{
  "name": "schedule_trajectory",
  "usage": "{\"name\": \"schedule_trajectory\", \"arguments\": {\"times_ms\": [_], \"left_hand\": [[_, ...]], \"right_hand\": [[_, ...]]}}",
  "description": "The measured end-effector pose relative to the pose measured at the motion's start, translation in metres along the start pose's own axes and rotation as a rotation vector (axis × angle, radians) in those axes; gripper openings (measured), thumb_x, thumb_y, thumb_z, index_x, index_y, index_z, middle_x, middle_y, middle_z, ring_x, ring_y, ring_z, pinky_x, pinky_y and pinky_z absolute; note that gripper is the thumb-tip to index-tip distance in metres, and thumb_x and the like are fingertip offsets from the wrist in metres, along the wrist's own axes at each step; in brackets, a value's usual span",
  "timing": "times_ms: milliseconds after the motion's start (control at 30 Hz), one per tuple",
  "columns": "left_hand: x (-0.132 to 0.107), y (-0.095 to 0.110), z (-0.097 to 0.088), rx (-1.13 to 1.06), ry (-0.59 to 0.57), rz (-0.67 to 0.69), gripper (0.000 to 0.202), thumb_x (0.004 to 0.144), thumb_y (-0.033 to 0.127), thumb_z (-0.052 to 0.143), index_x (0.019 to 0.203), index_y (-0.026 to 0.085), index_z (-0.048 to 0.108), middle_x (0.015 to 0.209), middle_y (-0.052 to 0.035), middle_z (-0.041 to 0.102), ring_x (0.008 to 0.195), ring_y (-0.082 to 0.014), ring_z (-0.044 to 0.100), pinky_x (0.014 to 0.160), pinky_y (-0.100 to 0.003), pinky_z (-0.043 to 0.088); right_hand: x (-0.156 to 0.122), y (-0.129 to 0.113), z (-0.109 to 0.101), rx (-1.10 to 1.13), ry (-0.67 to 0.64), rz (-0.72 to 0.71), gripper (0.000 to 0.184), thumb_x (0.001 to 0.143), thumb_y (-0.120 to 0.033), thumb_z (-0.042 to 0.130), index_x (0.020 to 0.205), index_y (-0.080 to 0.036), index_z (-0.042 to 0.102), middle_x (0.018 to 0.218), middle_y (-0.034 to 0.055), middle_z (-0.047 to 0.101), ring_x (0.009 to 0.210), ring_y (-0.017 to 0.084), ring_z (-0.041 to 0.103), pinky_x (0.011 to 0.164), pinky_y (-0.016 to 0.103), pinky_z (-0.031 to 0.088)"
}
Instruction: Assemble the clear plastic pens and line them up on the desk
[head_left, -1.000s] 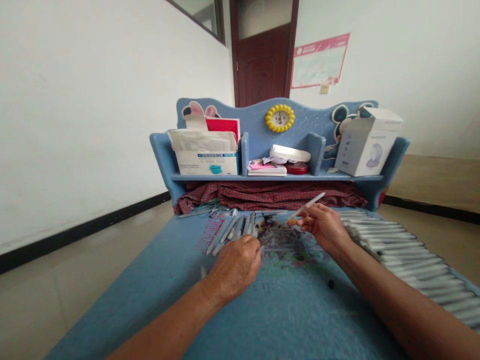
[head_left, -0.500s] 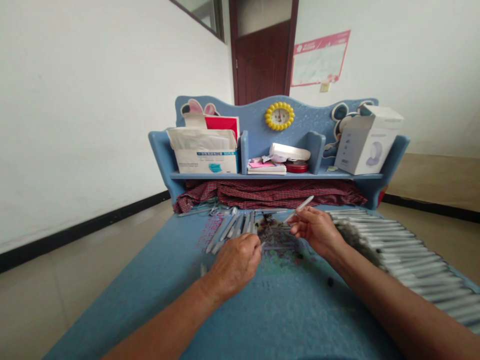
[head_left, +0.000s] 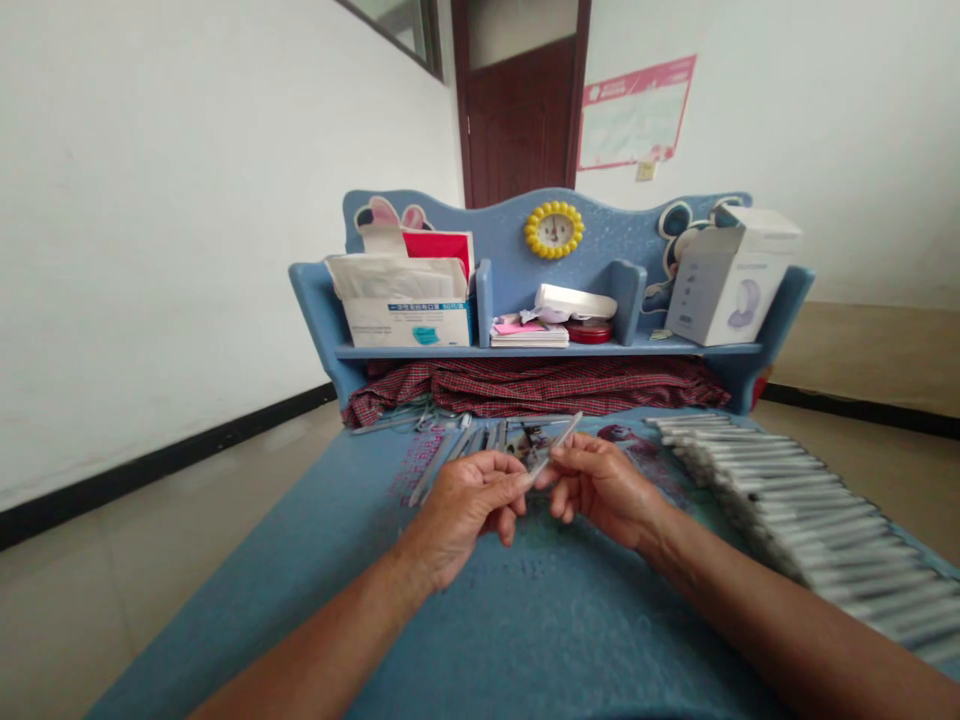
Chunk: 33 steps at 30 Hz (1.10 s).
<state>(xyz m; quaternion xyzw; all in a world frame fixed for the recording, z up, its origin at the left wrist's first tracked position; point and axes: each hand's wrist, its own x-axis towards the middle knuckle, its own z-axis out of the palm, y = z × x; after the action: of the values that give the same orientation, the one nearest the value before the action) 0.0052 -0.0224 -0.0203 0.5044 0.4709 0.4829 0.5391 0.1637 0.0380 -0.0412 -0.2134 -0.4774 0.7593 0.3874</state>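
Above the middle of the blue desk, both hands meet at one slim whitish pen [head_left: 564,434], its upper end tilted away to the right. My right hand [head_left: 604,490] pinches it around the middle between thumb and fingers. At its lower end, my left hand [head_left: 480,500] is closed with thumb against forefinger; whether a small part sits in that pinch is hidden. Just beyond my left hand lie several loose grey-white pens [head_left: 442,462], partly covered by it. A long row of similar pens [head_left: 817,520] lies side by side to the right of my right forearm.
A blue shelf [head_left: 559,352] stands along the desk's back, holding a mask box [head_left: 409,322], papers, a red tin [head_left: 590,331] and a white carton [head_left: 727,285]. Red checked cloth [head_left: 540,387] is bunched beneath it. A yellow-rimmed clock [head_left: 554,231] decorates the backboard.
My right hand has moved left with the pen, bringing it to my left hand. My left hand has turned and come up from near the loose pens to the pen's lower end.
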Motion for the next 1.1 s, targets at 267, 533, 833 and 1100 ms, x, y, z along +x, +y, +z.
{"name": "schedule_trajectory", "arguments": {"times_ms": [267,533,833,1100], "left_hand": [[0.002,-0.005,-0.001,-0.011,-0.031,-0.053,0.025,0.069,0.034,0.068,0.076,0.012,0.056,0.052,0.0038,0.054,0.033,-0.0049,0.044,0.036,-0.018,0.040],[0.005,-0.002,-0.005,0.058,-0.002,-0.076,0.019,0.071,0.030,0.065,0.071,0.013,0.056,0.053,0.0047,0.053,0.035,-0.0042,0.044,0.038,-0.018,0.040],[0.003,0.014,0.011,0.239,-0.030,-0.115,0.028,0.073,0.038,0.062,0.065,0.012,0.054,0.049,0.0030,0.053,0.032,-0.0055,0.044,0.035,-0.018,0.036],[0.019,0.015,0.030,0.484,-0.034,-0.005,0.030,0.078,0.042,0.050,0.072,0.013,0.056,0.053,0.0014,0.054,0.035,-0.0074,0.043,0.039,-0.021,0.034]], "right_hand": [[-0.001,0.000,0.000,-0.040,-0.049,0.034,0.024,0.074,-0.034,0.063,0.074,-0.016,0.048,0.066,0.0026,0.068,0.039,0.011,0.058,0.036,0.019,0.044],[-0.007,-0.030,-0.011,-1.235,0.297,-0.408,0.020,0.080,-0.036,0.054,0.084,-0.017,0.057,0.068,0.0016,0.064,0.053,0.012,0.058,0.050,0.022,0.039],[-0.021,-0.039,-0.009,-2.089,-0.017,-0.539,0.023,0.087,-0.018,0.035,0.089,-0.018,0.058,0.078,0.0077,0.067,0.064,0.016,0.059,0.053,0.024,0.028],[-0.013,-0.049,-0.028,-1.910,0.351,-0.321,0.031,0.090,-0.035,0.033,0.094,-0.022,0.061,0.074,0.0055,0.068,0.068,0.018,0.062,0.057,0.025,0.028]]}}
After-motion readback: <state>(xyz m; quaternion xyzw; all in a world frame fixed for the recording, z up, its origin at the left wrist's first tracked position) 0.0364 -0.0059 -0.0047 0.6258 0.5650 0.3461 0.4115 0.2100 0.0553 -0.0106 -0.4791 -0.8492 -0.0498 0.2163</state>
